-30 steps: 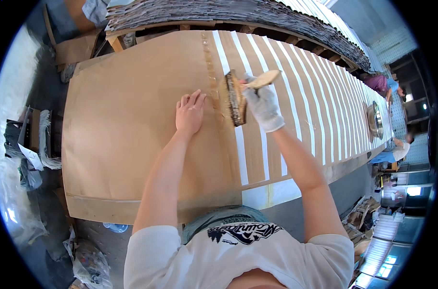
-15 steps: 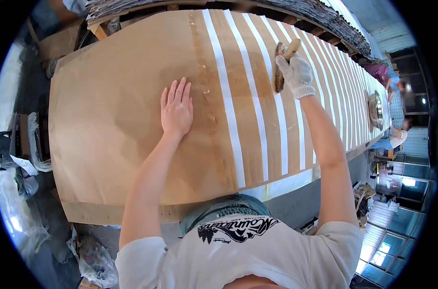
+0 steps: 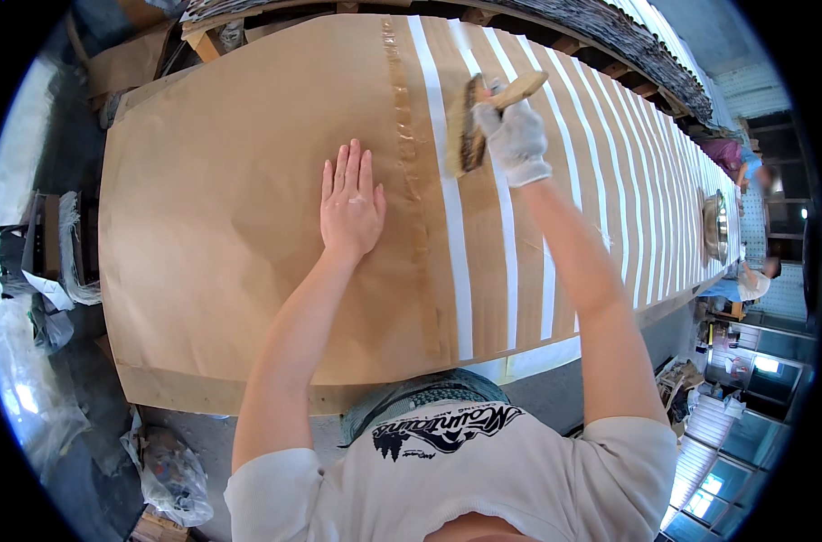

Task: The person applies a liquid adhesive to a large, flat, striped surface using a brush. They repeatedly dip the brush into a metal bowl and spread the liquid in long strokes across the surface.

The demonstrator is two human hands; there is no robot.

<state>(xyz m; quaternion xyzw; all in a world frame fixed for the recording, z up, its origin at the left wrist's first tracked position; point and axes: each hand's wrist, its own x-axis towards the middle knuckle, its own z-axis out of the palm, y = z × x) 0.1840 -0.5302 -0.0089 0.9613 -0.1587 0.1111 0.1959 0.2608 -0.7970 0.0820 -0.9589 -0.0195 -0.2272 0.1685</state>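
Note:
A large brown paper sheet (image 3: 248, 253) covers the left part of the long table. My bare left hand (image 3: 351, 203) lies flat on it, fingers stretched out. To the right, brown sheets overlap in a stepped row, with white strips (image 3: 442, 190) showing between them. A wet-looking brown band (image 3: 411, 163) runs along the top sheet near the first white strip. My right hand (image 3: 517, 144), in a white knitted glove, grips a wooden-handled brush (image 3: 472, 126). Its wide bristles, blurred by motion, are over the strips nearest the large sheet.
A shiny metal basin (image 3: 720, 226) stands at the table's far right. Two people (image 3: 750, 282) are beyond it. Stacked sheets (image 3: 601, 54) on wooden supports line the back edge. A clear plastic bag (image 3: 171, 479) lies on the floor at lower left.
My right hand has swept the brush leftward across the strips, and its handle now tilts more to the right. My left hand stays flat on the paper. The whole view has shifted slightly.

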